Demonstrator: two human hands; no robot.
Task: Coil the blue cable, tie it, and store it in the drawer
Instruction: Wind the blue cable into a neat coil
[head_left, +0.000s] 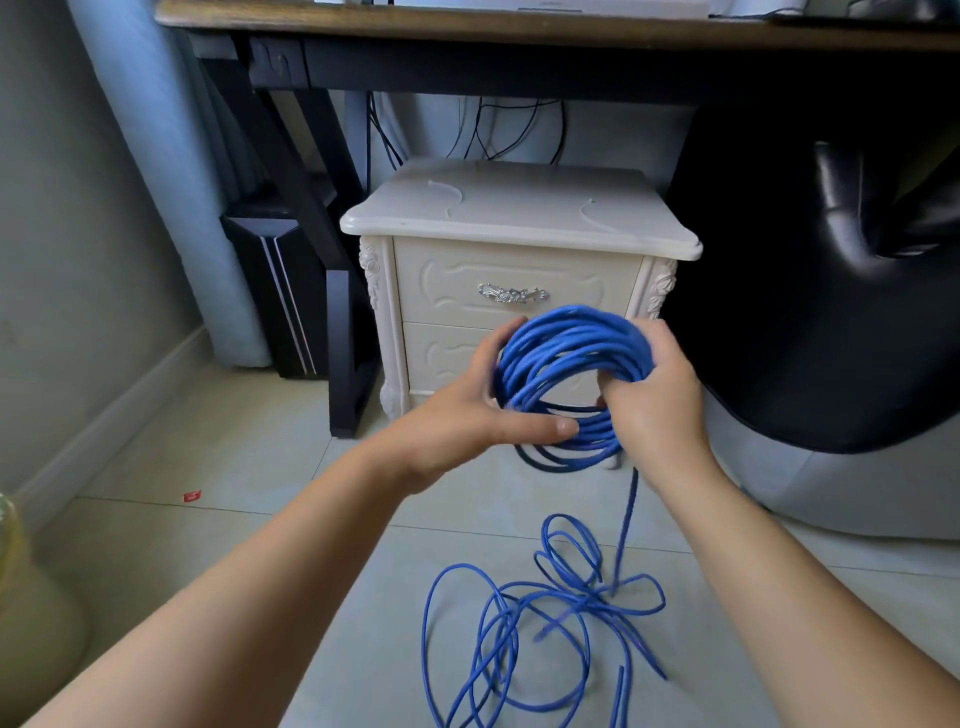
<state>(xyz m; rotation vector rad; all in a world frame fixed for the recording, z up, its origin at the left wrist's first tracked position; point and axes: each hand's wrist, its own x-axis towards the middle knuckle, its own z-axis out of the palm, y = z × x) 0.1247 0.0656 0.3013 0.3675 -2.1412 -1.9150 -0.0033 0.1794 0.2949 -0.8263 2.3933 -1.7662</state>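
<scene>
A round coil of blue cable (558, 348) hangs in the air in front of a cream nightstand (519, 218). My right hand (657, 395) grips the coil's right side, fingers through the loop. My left hand (467, 410) cups the coil's left side, thumb across the lower strands. From the coil a strand drops to a loose tangle of blue cable (545, 613) on the tiled floor. The nightstand's top drawer (514, 283), with a silver handle (511, 294), is closed. Two pale ties (447, 195) lie on the nightstand top.
A dark wooden desk (519, 31) spans above the nightstand, with black legs (343, 364) at left. A black leather chair (831, 291) stands at right. A black computer case (280, 291) sits by the wall, and a red scrap (192, 495) lies on the floor.
</scene>
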